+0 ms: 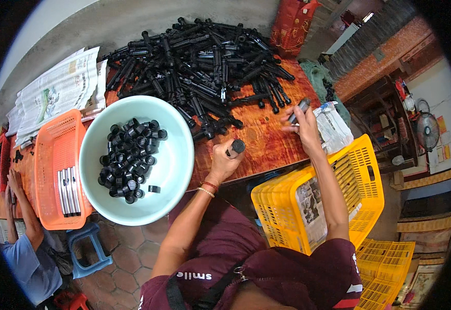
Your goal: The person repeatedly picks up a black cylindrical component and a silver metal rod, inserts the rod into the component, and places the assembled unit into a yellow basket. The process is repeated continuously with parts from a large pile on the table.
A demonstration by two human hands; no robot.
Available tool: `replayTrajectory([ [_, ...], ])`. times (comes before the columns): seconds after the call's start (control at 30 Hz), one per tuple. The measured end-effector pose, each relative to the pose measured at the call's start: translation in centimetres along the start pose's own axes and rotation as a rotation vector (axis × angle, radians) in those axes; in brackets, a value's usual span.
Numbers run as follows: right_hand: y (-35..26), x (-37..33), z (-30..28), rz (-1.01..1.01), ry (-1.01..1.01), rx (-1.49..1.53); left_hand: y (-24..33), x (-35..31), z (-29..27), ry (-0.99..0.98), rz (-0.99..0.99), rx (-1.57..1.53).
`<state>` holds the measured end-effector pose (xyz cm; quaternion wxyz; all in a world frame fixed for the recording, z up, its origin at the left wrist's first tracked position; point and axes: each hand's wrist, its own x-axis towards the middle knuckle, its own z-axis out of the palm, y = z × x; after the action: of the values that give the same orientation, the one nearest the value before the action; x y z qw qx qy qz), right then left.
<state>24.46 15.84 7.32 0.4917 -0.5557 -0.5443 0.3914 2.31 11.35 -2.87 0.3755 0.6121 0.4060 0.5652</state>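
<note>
My left hand [224, 164] is closed around a black cylindrical part [238, 146], its round end facing up, above the table's front edge. To the right, my raised right hand [308, 129] grips a short dark-grey tube [303, 105] in its fingers; its far end is partly hidden by them. The two held parts are apart. Behind my hands, a large heap of black tubular parts [184, 67] covers the back of the reddish-brown table [259, 137]. Left of my left hand, a pale-green basin [176, 170] holds many short black caps [127, 155].
An orange basket [55, 137] with several silver tubes [69, 192] stands left of the basin, near newspapers [60, 88]. A yellow crate [282, 217] with tubes and newspaper sits below my right forearm. At far left, another person [26, 258] works beside a blue stool [86, 253].
</note>
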Motion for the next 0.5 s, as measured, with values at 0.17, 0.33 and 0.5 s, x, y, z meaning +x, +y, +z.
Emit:
replayTrajectory([
  [0.17,-6.7,-3.7,1.2,-0.027,-0.372,-0.370,-0.2,0.0,0.4,0.032,0.063,-0.023],
  [0.33,-9.2,-5.8,2.9,-0.103,-0.457,-0.610,-1.0,-0.4,0.7,0.015,0.003,0.008],
  [0.5,-10.4,-6.2,3.2,-0.191,-0.447,-0.759,-1.2,-0.6,0.7,0.004,-0.021,0.046],
])
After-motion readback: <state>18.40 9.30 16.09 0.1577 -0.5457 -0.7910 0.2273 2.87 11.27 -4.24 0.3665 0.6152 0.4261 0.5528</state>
